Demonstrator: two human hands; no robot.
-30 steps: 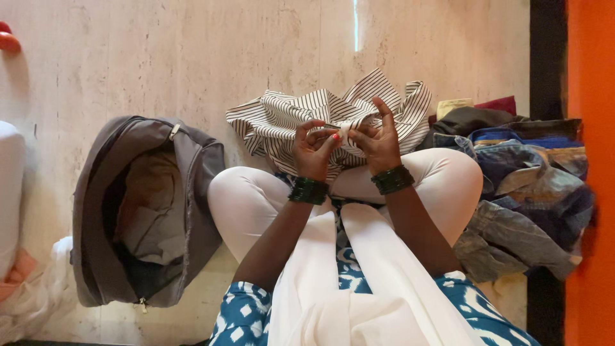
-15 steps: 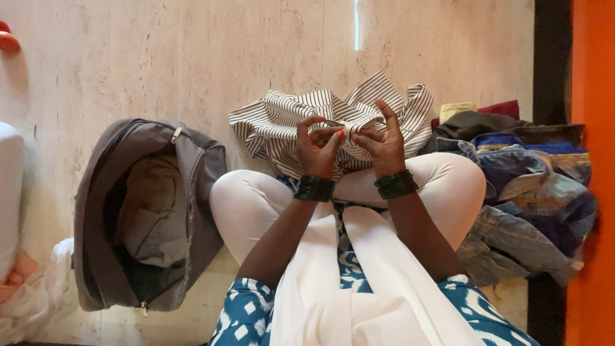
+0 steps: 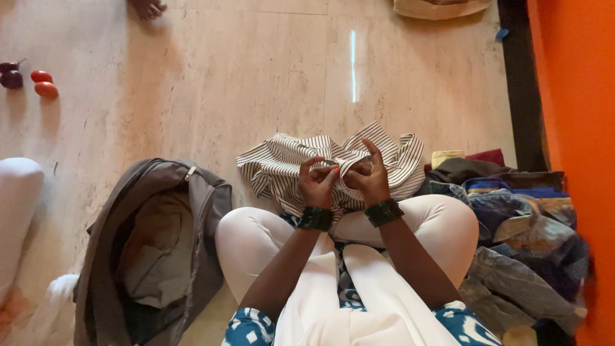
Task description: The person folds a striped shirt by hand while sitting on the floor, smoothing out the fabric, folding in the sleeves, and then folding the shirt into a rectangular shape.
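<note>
The person is sitting cross-legged on a pale stone floor [image 3: 256, 83], both hands raised at the centre of the frame. The left hand [image 3: 317, 182] and the right hand [image 3: 366, 176] are pinching a small fold of a striped garment [image 3: 282, 163], fingertips closed together on the cloth, hands nearly touching.

The garment is showing thin black stripes on white. It is lying crumpled in a loose heap just above the knees, centre of frame, with several folds standing up and one pointed corner rising above the right hand. The pinched part is lifting off the heap; the rest is resting on the floor.

A dark green bangle stack [image 3: 314, 218] is circling each wrist.

An open grey bag [image 3: 160, 243] is lying at lower left. A pile of denim and dark clothes [image 3: 519, 224] is sitting at right, beside an orange wall [image 3: 576, 96].
</note>
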